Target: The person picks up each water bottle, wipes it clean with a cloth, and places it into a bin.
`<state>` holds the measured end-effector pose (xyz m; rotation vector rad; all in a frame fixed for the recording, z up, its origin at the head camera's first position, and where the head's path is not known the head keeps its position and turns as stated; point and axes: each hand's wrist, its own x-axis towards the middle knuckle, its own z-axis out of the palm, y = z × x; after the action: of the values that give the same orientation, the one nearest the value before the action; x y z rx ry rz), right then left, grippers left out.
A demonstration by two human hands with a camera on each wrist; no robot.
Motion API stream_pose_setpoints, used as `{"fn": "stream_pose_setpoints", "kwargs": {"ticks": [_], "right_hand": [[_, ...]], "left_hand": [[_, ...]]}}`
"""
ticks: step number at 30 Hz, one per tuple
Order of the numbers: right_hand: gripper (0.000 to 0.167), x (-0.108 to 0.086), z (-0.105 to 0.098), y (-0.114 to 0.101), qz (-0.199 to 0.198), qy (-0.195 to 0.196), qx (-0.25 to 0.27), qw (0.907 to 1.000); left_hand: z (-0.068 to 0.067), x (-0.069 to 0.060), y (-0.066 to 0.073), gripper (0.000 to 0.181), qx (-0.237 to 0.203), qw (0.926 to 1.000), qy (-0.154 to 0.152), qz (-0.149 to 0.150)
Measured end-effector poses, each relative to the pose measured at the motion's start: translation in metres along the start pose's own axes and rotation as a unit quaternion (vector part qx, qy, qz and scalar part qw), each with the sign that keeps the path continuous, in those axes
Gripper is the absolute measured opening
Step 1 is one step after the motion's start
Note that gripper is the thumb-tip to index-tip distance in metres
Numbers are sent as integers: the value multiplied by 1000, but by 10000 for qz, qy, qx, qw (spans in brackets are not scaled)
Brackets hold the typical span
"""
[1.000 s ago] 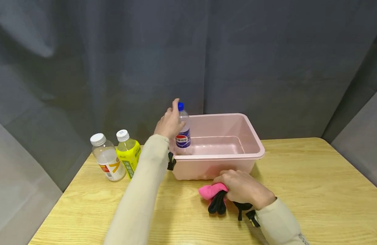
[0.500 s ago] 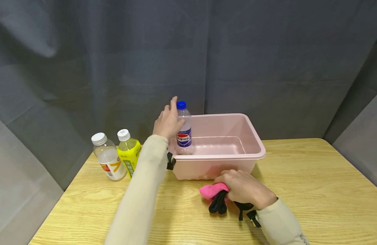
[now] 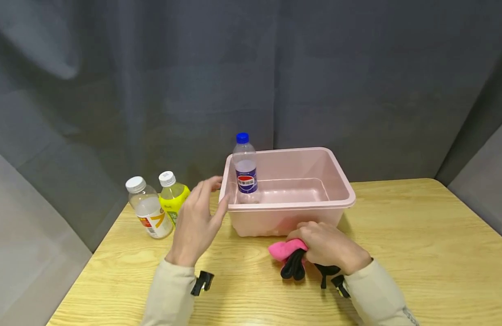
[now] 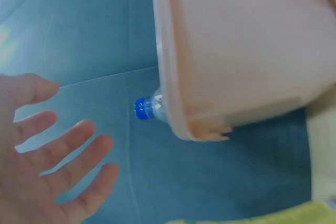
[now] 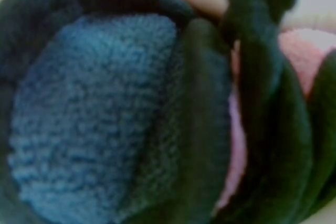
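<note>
A clear bottle with a blue cap (image 3: 246, 174) stands upright inside the pink bin (image 3: 292, 219), at its left end. My left hand (image 3: 195, 222) is beside the bin's left wall with fingers spread, holding nothing; in the left wrist view the hand (image 4: 58, 166) is apart from the blue cap (image 4: 143, 108). In front of the bin, my right hand (image 3: 328, 246) grips a pink and black cloth item (image 3: 287, 251) on the table. The right wrist view is filled by its black fabric (image 5: 94, 114), with a strip of pink showing.
Left of the bin stand a white-capped bottle with a white and orange label (image 3: 151, 213) and a yellow-labelled bottle (image 3: 173, 198), partly behind my left hand. A dark curtain (image 3: 316, 77) hangs behind the wooden table (image 3: 422, 244).
My left hand has left the blue-capped bottle and moved back toward me and to the left, out over the bin's left side. The bottle stays in the bin; my right hand keeps its grip.
</note>
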<state>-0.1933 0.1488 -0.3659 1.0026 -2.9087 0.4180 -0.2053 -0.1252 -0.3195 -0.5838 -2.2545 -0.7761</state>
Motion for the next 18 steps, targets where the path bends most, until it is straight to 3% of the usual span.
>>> {"fn": "stream_pose_setpoints", "kwargs": {"ticks": [4,9,15,18], "right_hand": [[37,2,-1,-2,33,-76,-15,10000],[36,0,-1,-3,24,-47,-18,10000],[36,-1,-1,0,-63,46,8,10000],[36,0,0,1,-123,82,-12,9999]], "left_hand": [[-6,-26,-7,32,178,9998,-82,-67],[-7,-31,-15,28,293,9995,70,30],[-8,-26,-27,31,520,9929,973,449],[-10,-25,-39,47,614,9874,1423,324]]}}
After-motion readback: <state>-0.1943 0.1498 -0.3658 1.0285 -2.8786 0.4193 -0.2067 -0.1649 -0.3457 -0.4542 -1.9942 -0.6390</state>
